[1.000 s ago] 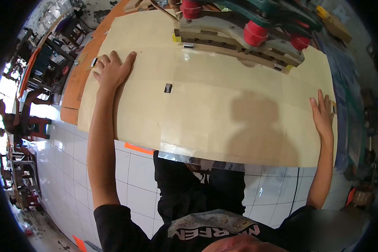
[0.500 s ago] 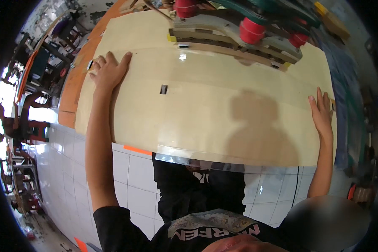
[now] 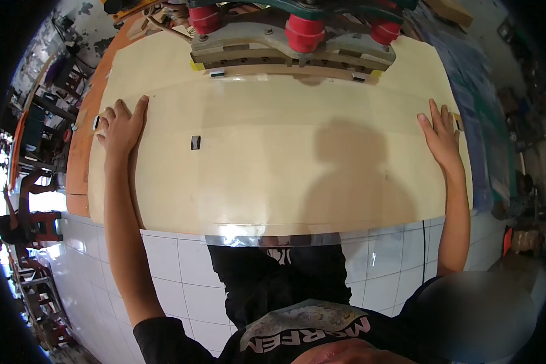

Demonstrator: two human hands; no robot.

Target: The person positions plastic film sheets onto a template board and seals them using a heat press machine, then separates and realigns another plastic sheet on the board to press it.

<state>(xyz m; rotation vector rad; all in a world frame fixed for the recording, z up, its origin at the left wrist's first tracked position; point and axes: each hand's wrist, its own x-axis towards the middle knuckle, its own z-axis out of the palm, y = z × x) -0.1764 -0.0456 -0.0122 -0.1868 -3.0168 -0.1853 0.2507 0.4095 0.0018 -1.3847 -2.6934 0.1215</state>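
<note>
A wide cream sheet or board [image 3: 164, 188] lies across the table in front of me. My left hand [image 3: 124, 126] rests flat on its left side, fingers spread, beside a small black-and-white piece [image 3: 96, 123] at the edge. On the right side, my right hand [image 3: 442, 136] lies with its fingers stretched out, close to another small dark piece [image 3: 458, 122]. Neither hand holds anything. A small black rectangle [image 3: 195, 142] sits on the sheet, right of my left hand. Along the near edge runs a clear, shiny strip [image 3: 273, 240].
Over the sheet's far side stands a machine head with a metal bar [image 3: 297, 56] and red cylindrical mounts [image 3: 305, 33]. An orange tabletop [image 3: 77, 176] shows at left, blue plastic sheeting [image 3: 470, 79] at right. A person [image 3: 18, 224] is at far left.
My view has swung, so the sheet and machine appear further left and more level. Both hands stay flat near the sheet's two sides, with no clear shift on it.
</note>
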